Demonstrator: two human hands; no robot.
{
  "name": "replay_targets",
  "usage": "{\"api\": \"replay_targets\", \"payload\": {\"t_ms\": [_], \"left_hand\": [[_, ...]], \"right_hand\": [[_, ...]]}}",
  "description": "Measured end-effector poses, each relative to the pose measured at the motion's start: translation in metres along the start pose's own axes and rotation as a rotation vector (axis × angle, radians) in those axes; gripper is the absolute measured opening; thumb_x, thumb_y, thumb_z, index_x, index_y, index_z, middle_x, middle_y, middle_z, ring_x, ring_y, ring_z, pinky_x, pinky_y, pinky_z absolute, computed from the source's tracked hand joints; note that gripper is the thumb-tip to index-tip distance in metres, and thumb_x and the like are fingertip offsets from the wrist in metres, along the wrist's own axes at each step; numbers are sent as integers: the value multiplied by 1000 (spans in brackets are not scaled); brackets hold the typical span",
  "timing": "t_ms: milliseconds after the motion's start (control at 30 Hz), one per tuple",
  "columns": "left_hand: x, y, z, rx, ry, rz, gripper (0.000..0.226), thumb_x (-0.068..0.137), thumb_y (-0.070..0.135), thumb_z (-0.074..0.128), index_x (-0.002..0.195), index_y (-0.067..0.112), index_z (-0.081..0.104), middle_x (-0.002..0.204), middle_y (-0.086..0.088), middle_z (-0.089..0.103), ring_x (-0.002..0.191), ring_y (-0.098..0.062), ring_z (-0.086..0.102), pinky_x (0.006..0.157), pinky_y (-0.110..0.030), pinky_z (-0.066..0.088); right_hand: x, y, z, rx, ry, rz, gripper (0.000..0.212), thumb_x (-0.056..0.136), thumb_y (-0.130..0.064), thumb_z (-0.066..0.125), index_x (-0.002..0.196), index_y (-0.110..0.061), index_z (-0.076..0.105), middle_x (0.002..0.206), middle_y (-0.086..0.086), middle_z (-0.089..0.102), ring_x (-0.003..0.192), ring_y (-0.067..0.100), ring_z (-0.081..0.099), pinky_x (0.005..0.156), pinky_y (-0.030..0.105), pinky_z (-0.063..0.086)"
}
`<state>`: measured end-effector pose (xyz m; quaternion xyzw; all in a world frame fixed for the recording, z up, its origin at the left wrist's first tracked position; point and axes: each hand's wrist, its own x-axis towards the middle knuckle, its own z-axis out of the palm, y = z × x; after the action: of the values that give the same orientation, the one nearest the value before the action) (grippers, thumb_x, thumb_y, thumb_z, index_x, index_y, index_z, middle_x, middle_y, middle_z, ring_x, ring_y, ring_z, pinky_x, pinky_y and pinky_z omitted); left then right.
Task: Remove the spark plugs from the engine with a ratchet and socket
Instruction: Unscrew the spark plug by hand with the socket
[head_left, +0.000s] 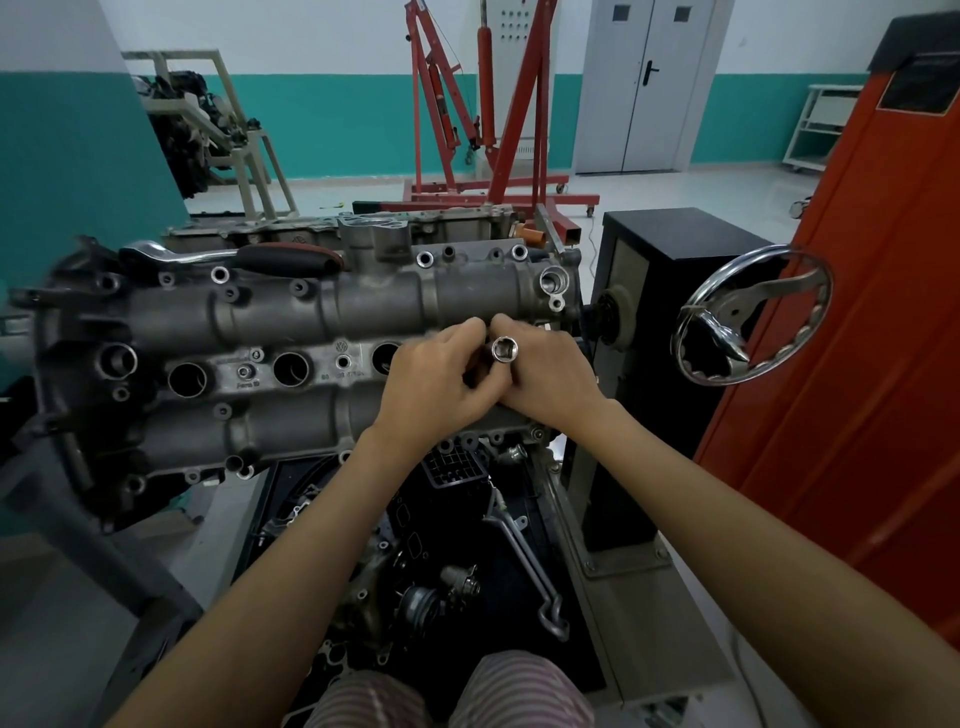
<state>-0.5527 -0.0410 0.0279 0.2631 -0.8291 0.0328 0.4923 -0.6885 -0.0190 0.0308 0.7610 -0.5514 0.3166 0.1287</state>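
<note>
A grey engine cylinder head (291, 306) lies across a stand in front of me, with a row of round spark plug wells (291, 368) along its middle. Over the right end of that row, my left hand (436, 379) and my right hand (550, 374) meet and together hold a chrome socket (505, 352), its open hex end facing up toward me. The lower part of the socket is hidden between my fingers. A ratchet (234, 257) with a chrome head and black-and-red handle lies on the far side of the head, untouched.
A chrome handwheel (753, 317) on a black stand post (675, 291) sits right of the engine. An orange cabinet (857, 338) stands at the far right. A red engine crane (488, 119) and another engine on a frame (208, 124) stand behind.
</note>
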Motion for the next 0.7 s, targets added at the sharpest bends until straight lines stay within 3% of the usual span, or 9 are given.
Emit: {"api": "replay_targets", "payload": {"t_ms": [200,333,467,600,700], "left_hand": [[0,-1,0,-29,9,-36,25,80,30,48,68,17,32,52,3,36,41,-16,35,42,-22,22],[0,-2,2,25,14,6,26,83,26,49,65,15,35,52,6,34,42,-15,33,44,-22,24],[0,-7,3,-14,55,-19,37,85,26,53,56,6,43,45,-4,43,39,-19,41,41,-26,33],[0,-8,4,-37,48,-13,44,84,30,57,52,4,42,43,-6,42,39,-22,40,42,-29,34],[0,-5,2,-30,33,-26,38,83,29,59,59,13,33,49,4,33,42,-18,35,43,-25,28]], "right_hand": [[0,-1,2,10,11,8,25,79,-17,61,76,-13,37,61,2,49,51,24,47,48,28,29],[2,3,4,-81,-37,37,24,83,-31,53,85,-8,60,73,7,64,67,28,61,54,32,40],[1,2,1,-47,-13,24,38,83,-40,43,86,-10,67,77,8,68,73,27,62,61,37,46],[1,4,3,-64,-52,4,30,89,-33,49,92,-8,65,85,8,69,80,26,62,67,41,46],[0,2,0,-46,-48,-6,35,86,-37,43,83,-3,54,74,6,62,64,23,56,57,36,42]]}}
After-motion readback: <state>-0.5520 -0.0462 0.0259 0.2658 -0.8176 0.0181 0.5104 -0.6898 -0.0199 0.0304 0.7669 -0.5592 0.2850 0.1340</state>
